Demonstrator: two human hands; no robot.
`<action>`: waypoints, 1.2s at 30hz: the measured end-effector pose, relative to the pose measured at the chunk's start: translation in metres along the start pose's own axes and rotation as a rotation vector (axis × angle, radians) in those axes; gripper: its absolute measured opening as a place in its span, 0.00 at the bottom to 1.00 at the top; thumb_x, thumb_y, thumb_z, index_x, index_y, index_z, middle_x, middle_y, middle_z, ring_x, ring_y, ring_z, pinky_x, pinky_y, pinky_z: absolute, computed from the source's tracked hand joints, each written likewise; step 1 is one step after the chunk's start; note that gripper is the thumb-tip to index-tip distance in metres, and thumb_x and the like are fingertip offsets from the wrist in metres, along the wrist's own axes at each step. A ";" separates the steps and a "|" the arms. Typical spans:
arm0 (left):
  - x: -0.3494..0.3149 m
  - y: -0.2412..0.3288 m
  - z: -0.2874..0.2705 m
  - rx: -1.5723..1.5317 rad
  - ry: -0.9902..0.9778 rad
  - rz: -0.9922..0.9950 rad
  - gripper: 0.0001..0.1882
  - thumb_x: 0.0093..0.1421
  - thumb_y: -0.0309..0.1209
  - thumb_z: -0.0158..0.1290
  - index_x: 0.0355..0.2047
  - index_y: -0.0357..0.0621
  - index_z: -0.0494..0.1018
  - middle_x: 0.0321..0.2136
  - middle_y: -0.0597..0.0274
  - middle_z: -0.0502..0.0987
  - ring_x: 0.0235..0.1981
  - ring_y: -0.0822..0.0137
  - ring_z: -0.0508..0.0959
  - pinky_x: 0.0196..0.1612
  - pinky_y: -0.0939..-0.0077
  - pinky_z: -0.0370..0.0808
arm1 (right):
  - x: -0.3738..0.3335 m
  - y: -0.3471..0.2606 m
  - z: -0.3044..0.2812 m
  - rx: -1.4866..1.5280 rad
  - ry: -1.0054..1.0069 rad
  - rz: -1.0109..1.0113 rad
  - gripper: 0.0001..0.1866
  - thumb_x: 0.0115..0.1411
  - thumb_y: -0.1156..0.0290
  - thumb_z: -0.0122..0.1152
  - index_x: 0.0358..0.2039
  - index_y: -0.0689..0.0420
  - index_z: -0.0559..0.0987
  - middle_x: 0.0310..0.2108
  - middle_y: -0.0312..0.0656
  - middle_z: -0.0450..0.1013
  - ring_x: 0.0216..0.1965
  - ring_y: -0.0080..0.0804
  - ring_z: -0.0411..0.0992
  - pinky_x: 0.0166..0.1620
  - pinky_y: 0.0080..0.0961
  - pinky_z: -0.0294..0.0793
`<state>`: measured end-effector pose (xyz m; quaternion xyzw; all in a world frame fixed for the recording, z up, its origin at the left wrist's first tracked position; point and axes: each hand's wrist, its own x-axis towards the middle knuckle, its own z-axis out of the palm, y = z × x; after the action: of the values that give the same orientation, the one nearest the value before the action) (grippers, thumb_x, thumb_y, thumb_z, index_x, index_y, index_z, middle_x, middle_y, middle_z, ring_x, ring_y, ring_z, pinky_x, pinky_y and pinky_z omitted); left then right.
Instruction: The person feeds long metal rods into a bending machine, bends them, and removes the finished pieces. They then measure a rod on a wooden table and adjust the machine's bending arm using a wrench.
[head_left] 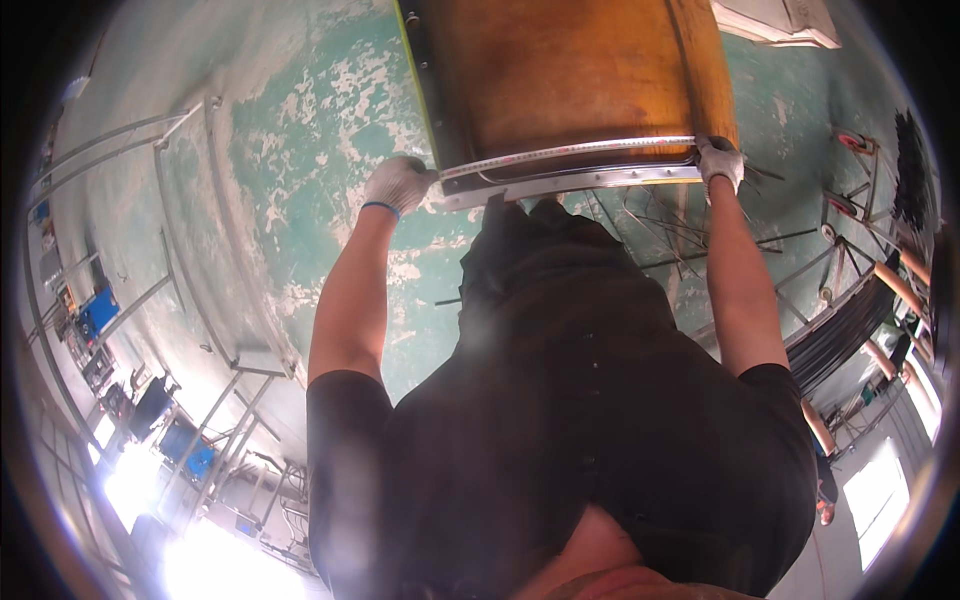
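Measuring tape [570, 151], gripped upper right by the right hand [720, 163], wants pulling taut, though how the left hand [399, 186] grips I can't tell.

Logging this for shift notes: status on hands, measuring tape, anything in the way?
Gloved left hand at left end of measuring tape, right hand at right end. Tape stretched along near edge of brown panel. Nothing seen lying across tape.
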<state>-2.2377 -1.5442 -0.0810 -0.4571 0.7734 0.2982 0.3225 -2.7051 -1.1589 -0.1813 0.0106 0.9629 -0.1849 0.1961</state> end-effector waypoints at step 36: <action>0.018 -0.006 0.001 -0.008 -0.009 -0.015 0.24 0.62 0.56 0.61 0.46 0.53 0.89 0.40 0.52 0.89 0.47 0.47 0.87 0.54 0.56 0.82 | -0.042 -0.039 -0.005 -0.191 0.168 -0.095 0.21 0.68 0.50 0.68 0.50 0.53 0.89 0.44 0.48 0.88 0.46 0.46 0.86 0.50 0.41 0.82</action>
<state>-2.2385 -1.5550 -0.0966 -0.4626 0.7673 0.3009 0.3266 -2.6716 -1.1914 -0.1475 -0.0383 0.9886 -0.1000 0.1061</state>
